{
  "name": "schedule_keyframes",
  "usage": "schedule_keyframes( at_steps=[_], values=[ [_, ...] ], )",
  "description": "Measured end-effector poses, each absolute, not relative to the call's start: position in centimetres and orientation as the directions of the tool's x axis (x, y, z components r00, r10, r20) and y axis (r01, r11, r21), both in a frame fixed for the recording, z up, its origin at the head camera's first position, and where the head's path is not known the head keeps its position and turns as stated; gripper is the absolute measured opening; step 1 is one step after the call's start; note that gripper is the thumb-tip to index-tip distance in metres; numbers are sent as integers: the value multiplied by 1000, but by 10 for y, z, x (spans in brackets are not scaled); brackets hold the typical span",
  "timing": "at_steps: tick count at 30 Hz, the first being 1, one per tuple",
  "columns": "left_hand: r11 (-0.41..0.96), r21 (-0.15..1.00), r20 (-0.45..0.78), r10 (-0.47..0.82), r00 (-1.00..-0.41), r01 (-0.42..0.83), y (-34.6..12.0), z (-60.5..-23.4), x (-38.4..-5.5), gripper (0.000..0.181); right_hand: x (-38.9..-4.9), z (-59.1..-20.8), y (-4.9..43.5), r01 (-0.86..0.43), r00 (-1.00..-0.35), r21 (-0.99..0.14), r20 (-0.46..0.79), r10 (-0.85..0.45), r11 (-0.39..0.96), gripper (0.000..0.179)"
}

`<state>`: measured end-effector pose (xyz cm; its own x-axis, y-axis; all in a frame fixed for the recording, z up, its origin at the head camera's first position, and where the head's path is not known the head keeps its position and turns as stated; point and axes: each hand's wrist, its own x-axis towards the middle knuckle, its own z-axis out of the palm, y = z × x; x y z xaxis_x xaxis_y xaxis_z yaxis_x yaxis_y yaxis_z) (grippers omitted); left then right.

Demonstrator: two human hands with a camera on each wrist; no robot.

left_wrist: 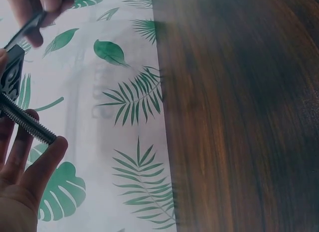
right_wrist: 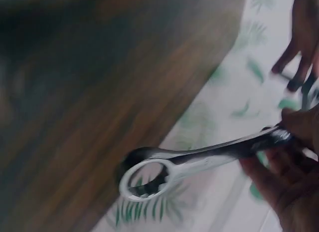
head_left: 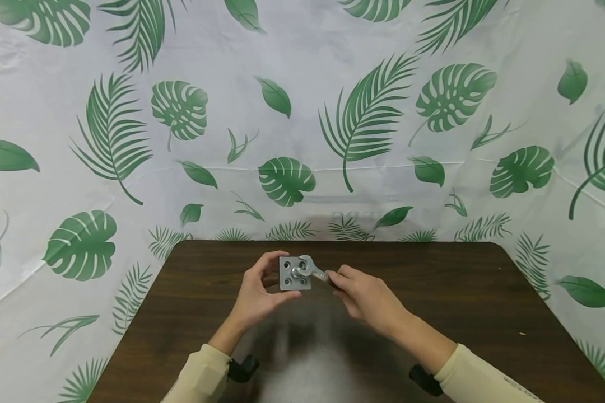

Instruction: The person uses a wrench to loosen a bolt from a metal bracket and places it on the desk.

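In the head view my left hand (head_left: 254,294) holds a square metal plate (head_left: 284,273) by its edges, its face with several holes turned toward me. From the plate a threaded rod (left_wrist: 31,123) sticks out behind, and one left fingertip touches its end in the left wrist view. My right hand (head_left: 375,299) grips a combination wrench (head_left: 319,272). The wrench's open end lies at the nut in the middle of the plate; whether it fits fully round the nut I cannot tell. Its ring end (right_wrist: 172,167) points away from the plate, past my right fingers, in the right wrist view.
Below both hands lies a dark brown wooden table (head_left: 206,263). A white cloth with green leaves (head_left: 307,134) hangs behind and beside it. A tiny yellowish speck (head_left: 522,334) lies on the table at the right.
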<state>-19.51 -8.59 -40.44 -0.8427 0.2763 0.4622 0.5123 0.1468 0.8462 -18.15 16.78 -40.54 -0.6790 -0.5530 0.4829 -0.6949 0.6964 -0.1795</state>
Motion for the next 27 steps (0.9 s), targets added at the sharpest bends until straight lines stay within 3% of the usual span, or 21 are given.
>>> schedule_keyframes(
  at_steps=[5, 9, 17, 27],
  values=[
    [146, 843, 475, 250, -844, 517, -85, -406, -196, 72, -153, -406, 150, -536, -840, -404, 340, -423, 741, 32],
    [146, 833, 493, 244, -835, 534, -87, -423, -207, 74, -141, -406, 140, -410, -912, -551, 241, -332, 727, 32],
    [144, 829, 499, 243, -832, 540, -86, -436, -215, 76, -131, -408, 128, -350, -936, -655, 209, -285, 670, 38],
    [158, 819, 507, 254, -824, 552, -83, -436, -214, 77, -132, -409, 124, -357, -934, -618, 238, -266, 701, 41]
  ],
)
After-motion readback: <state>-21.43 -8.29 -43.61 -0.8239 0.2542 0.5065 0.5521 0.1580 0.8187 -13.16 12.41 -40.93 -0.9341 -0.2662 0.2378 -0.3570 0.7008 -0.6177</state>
